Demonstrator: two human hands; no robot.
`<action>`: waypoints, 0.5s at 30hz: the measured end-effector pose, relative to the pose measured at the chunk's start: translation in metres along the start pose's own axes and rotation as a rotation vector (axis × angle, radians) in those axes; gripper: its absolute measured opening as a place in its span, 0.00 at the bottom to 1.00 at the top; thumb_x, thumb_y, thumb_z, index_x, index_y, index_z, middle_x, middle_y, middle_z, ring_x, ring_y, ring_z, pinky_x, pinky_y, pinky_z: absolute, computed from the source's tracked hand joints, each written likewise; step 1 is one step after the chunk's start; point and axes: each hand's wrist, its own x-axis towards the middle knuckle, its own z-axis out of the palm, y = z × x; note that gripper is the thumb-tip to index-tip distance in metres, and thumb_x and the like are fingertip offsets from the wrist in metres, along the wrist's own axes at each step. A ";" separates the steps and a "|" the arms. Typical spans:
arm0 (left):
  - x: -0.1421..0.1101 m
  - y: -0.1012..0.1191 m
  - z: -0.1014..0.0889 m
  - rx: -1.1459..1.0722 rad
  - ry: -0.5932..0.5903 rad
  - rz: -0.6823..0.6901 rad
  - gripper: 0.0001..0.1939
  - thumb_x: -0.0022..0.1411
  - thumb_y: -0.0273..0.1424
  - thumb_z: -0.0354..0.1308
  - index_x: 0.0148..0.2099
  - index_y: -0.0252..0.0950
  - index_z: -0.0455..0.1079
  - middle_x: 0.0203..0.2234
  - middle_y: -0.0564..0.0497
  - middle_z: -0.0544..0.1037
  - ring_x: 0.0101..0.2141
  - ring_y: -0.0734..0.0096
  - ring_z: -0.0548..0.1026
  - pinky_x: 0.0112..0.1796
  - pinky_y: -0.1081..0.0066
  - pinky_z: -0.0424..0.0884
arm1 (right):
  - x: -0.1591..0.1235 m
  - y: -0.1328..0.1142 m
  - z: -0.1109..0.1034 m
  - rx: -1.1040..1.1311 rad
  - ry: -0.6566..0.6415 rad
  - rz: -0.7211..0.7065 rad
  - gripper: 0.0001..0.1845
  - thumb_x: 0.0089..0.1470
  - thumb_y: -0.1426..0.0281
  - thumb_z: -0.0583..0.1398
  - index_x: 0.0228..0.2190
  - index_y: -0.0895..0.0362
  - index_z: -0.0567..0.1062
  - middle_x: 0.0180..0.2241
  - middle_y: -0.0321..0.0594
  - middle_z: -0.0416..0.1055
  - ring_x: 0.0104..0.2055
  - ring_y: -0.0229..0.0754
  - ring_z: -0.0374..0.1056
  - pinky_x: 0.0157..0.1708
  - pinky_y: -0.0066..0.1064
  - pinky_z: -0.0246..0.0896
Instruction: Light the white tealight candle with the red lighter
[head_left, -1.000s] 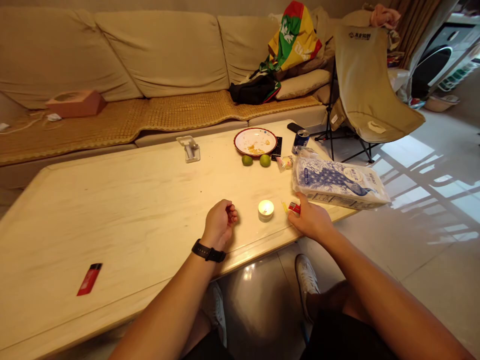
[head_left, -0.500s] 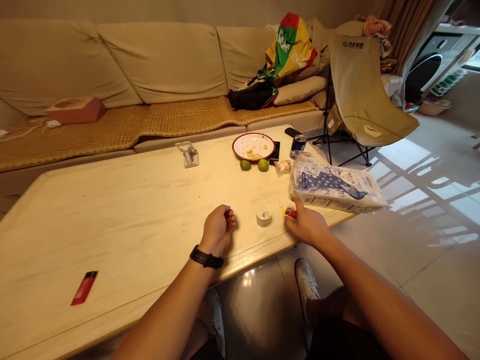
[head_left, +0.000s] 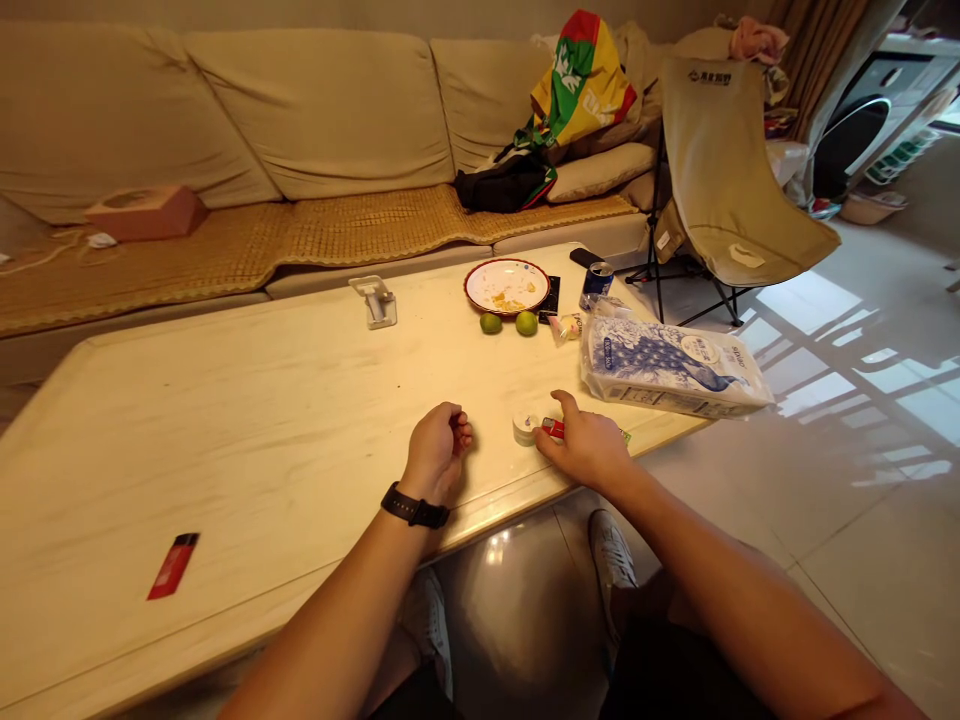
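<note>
One red object (head_left: 554,428) | right hand (head_left: 591,446) | leftward, toward candle (head_left: 524,429) | axis unclear

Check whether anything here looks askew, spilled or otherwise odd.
The printed white package sits askew, its right end jutting past the edge of the table, leaving it partly unsupported. Yellow scraps litter the plate. By the right hand, the white candle stands upright.

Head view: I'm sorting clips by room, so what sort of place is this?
Probably a living room in a home: a long cushioned sofa stands behind a low table, with a folding chair nearby.
</note>
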 end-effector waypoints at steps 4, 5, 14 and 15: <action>0.001 0.000 -0.001 -0.008 -0.004 0.010 0.05 0.51 0.25 0.57 0.26 0.35 0.63 0.19 0.55 0.67 0.18 0.78 0.64 0.17 0.76 0.60 | 0.003 -0.007 0.000 -0.020 -0.023 -0.010 0.37 0.61 0.53 0.52 0.65 0.58 0.54 0.39 0.51 0.78 0.42 0.57 0.75 0.40 0.39 0.61; 0.001 0.001 -0.001 -0.009 -0.003 0.012 0.05 0.51 0.25 0.57 0.26 0.35 0.63 0.19 0.55 0.67 0.18 0.78 0.64 0.17 0.76 0.60 | 0.003 -0.008 0.000 -0.028 -0.030 -0.009 0.37 0.61 0.54 0.52 0.65 0.59 0.54 0.39 0.51 0.78 0.42 0.57 0.75 0.40 0.39 0.61; 0.000 0.001 0.000 -0.009 0.002 0.010 0.04 0.51 0.25 0.57 0.26 0.35 0.64 0.19 0.55 0.67 0.18 0.78 0.65 0.17 0.76 0.61 | 0.006 -0.008 0.003 -0.010 -0.044 0.013 0.39 0.60 0.54 0.53 0.66 0.59 0.53 0.41 0.51 0.78 0.43 0.56 0.74 0.40 0.38 0.60; 0.000 0.001 -0.001 -0.006 0.001 0.012 0.04 0.51 0.25 0.57 0.26 0.35 0.64 0.19 0.55 0.67 0.18 0.78 0.65 0.17 0.76 0.61 | 0.006 -0.007 0.003 0.001 -0.037 0.019 0.40 0.59 0.52 0.53 0.66 0.58 0.53 0.41 0.50 0.78 0.43 0.56 0.74 0.39 0.38 0.60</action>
